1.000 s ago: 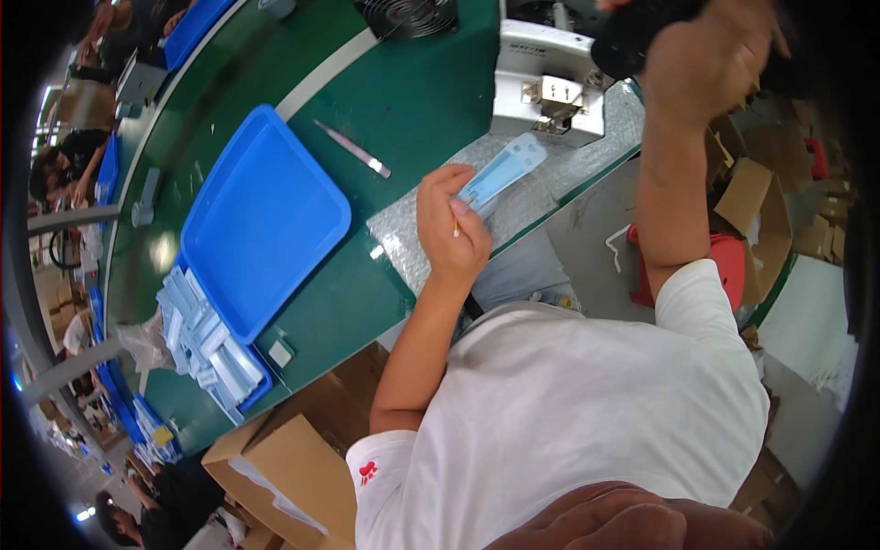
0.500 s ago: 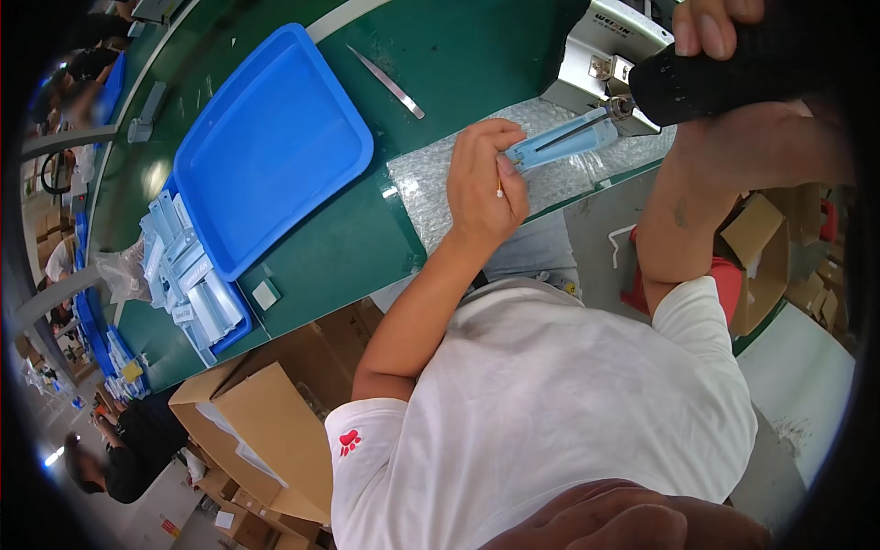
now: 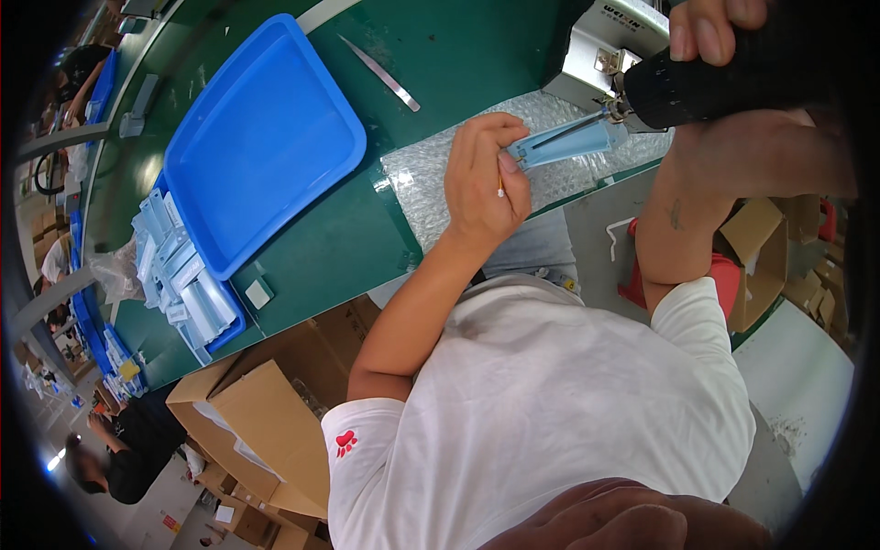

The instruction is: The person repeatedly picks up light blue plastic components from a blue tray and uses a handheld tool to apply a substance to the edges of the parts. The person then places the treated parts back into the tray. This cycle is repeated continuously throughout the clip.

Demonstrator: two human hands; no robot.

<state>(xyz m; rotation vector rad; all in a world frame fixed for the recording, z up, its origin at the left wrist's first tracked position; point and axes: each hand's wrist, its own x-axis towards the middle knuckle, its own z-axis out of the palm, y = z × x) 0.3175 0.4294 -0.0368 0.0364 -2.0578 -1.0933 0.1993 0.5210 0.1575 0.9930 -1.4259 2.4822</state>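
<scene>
My left hand (image 3: 488, 183) is closed around one end of a light blue plastic housing (image 3: 587, 140), held over a sheet of bubble wrap (image 3: 411, 188). A thin wire with a small white end sticks out below my thumb. My right hand (image 3: 710, 35) is wrapped round a black electric screwdriver (image 3: 706, 87), which hides part of it. The screwdriver's long, thin bit lies along the housing's open channel, its tip close to my left fingers. Whether the tip sits on a screw is too small to tell.
Behind the screwdriver stands a grey metal screw feeder (image 3: 587, 55). A blue tray (image 3: 275, 156) rests at the left, beside a pile of light blue housings (image 3: 179, 266) in another tray. Tweezers (image 3: 380, 73) lie on the green table. Below its edge is a cardboard box (image 3: 266, 431).
The housing and screwdriver keep nearly the same pose, with my left hand barely shifted. The table and trays sit slightly farther left in view.
</scene>
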